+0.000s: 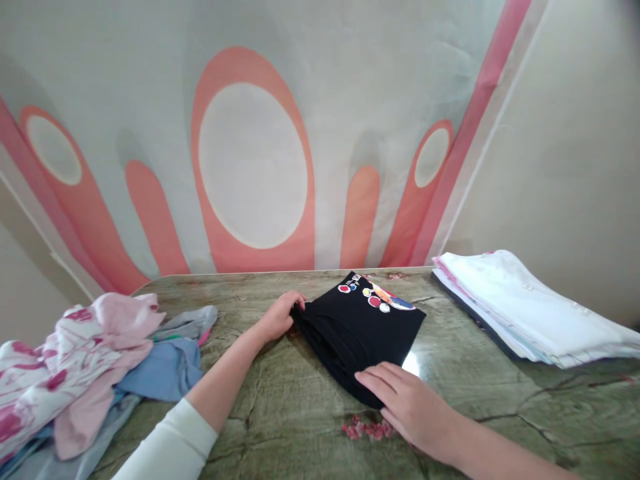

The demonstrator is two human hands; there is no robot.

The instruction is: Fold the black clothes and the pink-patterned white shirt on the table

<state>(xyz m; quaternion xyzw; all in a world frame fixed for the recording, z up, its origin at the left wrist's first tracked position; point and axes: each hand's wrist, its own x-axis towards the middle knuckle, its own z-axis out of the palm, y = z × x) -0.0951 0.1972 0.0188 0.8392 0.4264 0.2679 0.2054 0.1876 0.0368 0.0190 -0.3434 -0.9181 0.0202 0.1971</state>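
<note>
A black garment (345, 327) with a colourful print near its far edge lies folded in front of me, its layers showing along the near left edge. My left hand (281, 316) is closed on its left corner, fingers pinching the cloth. At the near right corner my right hand (400, 400) grips the folded edge, with the thumb partly hidden. Whether the garment is a T-shirt or something else I cannot tell from this fold.
A loose heap of clothes (100, 360), pink, white and blue, lies on the left of the table (260, 413). To the right stands a neat stack of folded clothes (525, 307), white on top. A wall panel (335, 80) with orange shapes rises behind the table.
</note>
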